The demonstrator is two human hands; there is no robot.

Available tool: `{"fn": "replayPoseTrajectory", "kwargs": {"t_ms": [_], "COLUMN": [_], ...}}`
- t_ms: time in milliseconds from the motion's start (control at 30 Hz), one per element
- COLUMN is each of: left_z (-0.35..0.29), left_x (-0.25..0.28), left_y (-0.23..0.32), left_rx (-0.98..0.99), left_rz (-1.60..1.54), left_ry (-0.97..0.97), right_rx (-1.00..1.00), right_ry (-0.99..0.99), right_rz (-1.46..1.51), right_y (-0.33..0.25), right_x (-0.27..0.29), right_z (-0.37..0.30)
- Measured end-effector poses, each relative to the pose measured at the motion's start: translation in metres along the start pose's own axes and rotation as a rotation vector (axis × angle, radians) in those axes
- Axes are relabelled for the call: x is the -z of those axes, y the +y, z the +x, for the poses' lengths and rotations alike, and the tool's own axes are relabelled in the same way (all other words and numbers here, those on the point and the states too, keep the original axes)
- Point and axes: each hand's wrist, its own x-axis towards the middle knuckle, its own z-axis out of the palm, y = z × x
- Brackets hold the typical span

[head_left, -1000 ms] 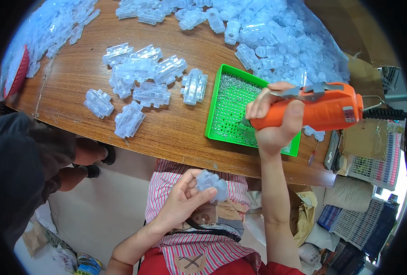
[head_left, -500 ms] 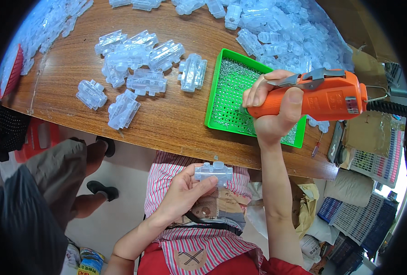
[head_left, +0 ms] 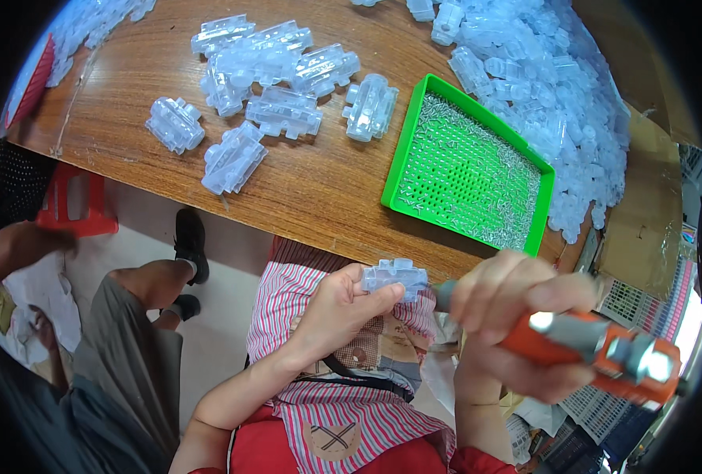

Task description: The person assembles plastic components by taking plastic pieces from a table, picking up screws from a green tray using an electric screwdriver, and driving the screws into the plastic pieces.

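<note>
Held over my lap, a clear plastic housing [head_left: 393,278] is pinched between the thumb and fingers of my left hand [head_left: 337,310]. My right hand [head_left: 517,316] wraps around an orange electric screwdriver [head_left: 623,359], which lies nearly level and is partly blurred. Its grey nose points left and meets or nearly meets the right end of the housing; whether they touch is hard to tell. Beyond my right hand, a green perforated tray [head_left: 398,186] on the table holds many small silver screws [head_left: 517,213].
Several clear housings [head_left: 284,110] lie on the wooden table [head_left: 319,186] left of the tray. A big heap of them [head_left: 525,95] fills the far right. A red basket [head_left: 31,83] stands at the left edge. Another person's legs [head_left: 142,316] and a red stool [head_left: 90,205] are at left.
My right hand has brought the screwdriver from above the tray down toward the housing in my left hand. The view has shifted somewhat, and the person at left has moved.
</note>
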Motion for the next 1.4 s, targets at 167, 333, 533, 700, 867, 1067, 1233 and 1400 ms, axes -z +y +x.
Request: {"fn": "replayPoseTrajectory", "kwargs": {"t_ms": [167,333,533,700,867,1067,1233,1400], "left_z": [0.002,0.004,0.0,0.0,0.0,0.0,-0.015,-0.023], "left_x": [0.003,0.004,0.0,0.003,0.005,0.004,0.004,0.006], "left_y": [-0.004,-0.007,0.0,0.005,-0.003,-0.006,0.016,0.023], "left_rx": [-0.043,-0.055,-0.06,-0.032,-0.11,-0.102,0.002,-0.02], "left_rz": [0.004,0.017,-0.051,0.161,-0.003,-0.073,0.092,-0.05], "left_ry": [0.027,0.0,-0.015,-0.006,-0.011,-0.025,-0.124,-0.047], "right_rx": [-0.084,-0.131,-0.236,-0.274,-0.171,-0.276,0.009,0.004], "right_ry": [-0.044,-0.044,-0.07,0.022,-0.123,0.028,0.128,0.252], "right_rz": [-0.014,0.017,0.022,-0.068,-0.052,-0.055,0.085,-0.124], "right_y": [0.017,0.024,0.032,0.029,0.038,0.02,0.024,0.06], "right_x": [-0.003,0.0,-0.001,-0.013,-0.009,-0.009,0.032,0.037], "right_z": [-0.01,-0.012,-0.015,-0.016,-0.019,-0.011,0.04,0.05]}}
